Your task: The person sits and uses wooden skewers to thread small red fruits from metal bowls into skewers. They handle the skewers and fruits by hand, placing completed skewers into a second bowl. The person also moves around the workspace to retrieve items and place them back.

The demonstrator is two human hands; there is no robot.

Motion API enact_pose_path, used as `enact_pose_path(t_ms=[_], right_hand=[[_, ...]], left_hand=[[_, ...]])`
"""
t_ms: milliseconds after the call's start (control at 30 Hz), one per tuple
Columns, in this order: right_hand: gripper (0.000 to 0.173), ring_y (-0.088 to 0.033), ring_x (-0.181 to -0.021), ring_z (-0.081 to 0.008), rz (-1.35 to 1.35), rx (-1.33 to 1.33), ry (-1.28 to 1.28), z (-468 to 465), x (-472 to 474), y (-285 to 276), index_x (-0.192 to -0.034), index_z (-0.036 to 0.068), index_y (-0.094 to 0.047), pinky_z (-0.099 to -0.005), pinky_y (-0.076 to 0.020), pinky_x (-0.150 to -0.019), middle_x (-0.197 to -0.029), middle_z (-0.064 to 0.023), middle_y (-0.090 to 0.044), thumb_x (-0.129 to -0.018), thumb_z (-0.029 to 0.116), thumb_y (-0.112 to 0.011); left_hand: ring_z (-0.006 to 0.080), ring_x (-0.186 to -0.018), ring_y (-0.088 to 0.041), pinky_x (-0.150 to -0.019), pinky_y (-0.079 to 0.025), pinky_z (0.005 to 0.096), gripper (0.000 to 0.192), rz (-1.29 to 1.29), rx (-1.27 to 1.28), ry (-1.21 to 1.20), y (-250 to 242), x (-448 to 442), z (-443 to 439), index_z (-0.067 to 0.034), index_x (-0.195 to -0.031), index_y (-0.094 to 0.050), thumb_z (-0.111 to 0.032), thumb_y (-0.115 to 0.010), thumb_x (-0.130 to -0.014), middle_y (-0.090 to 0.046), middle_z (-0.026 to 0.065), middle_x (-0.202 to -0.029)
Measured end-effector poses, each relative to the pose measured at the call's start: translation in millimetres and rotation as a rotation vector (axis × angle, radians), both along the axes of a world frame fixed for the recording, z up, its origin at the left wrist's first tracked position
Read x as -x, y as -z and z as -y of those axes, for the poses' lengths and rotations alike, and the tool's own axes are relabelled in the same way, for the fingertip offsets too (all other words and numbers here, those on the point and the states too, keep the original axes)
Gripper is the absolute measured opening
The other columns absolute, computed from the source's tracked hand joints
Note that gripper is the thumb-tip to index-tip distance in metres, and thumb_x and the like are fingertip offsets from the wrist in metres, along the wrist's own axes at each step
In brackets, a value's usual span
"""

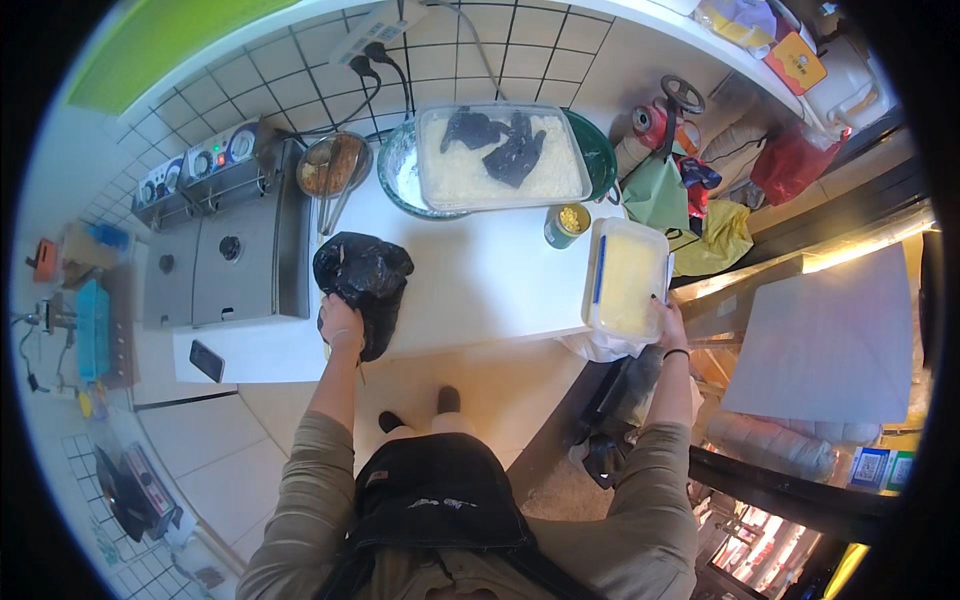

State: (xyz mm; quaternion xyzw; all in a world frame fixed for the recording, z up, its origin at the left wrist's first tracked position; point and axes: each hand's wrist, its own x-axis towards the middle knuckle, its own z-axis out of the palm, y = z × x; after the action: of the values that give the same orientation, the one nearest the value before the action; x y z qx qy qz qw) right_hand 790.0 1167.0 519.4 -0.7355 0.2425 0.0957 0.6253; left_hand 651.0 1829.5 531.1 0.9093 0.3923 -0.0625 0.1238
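My left hand (342,322) grips the lower left side of a bulging black plastic bag (367,262) at the front left of the white counter. At the counter's right end, my right hand (669,319) holds the right edge of a clear plastic food container (632,281). Pale yellow contents show in it, and a blue clip strip runs along its left side. What lies inside the black bag is hidden. Just behind the container stands an opened green tin (564,231) of yellow kernels, probably sweetcorn.
Black gloves (514,161) lie on pale crumbs in a clear tub (435,196), which rests over green basins (600,154). A steel bowl (306,154) of seasonings with tongs (339,206) is beside a double deep fryer (240,277). A phone (206,361) lies near the front edge.
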Motion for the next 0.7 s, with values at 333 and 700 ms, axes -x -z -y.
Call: enact_pose_path(t_ms=[333,700], right_hand=[[0.062,-0.063,-0.104,-0.0307,0.489,0.513,-0.321,-191.6,-187.6,-61.3,-0.125,-0.008,-0.051,-0.0355,-0.0474,-0.091,-0.112,-0.024,-0.063,-0.086,0.038,-0.064],[0.038,-0.064,-0.077,-0.0202,0.319,0.486,-0.183,-235.7,-255.7,-24.4,-0.099,-0.003,-0.067,-0.0333,-0.049,-0.073,-0.083,-0.0129,-0.069,-0.093,0.032,-0.053]], left_hand=[[0.0345,-0.12,-0.045,-0.097,-0.044,0.0447,0.053,-0.093,-0.274,0.032,-7.4,3.5,-19.4,-0.002,-0.112,-0.056,-0.035,-0.074,-0.075,-0.051,0.0148,-0.126],[0.0428,-0.135,-0.03,-0.109,-0.034,0.0409,0.098,-0.099,0.126,0.08,-69.4,20.7,-36.3,0.012,-0.135,-0.036,-0.046,-0.078,-0.068,-0.018,0.0305,-0.151]])
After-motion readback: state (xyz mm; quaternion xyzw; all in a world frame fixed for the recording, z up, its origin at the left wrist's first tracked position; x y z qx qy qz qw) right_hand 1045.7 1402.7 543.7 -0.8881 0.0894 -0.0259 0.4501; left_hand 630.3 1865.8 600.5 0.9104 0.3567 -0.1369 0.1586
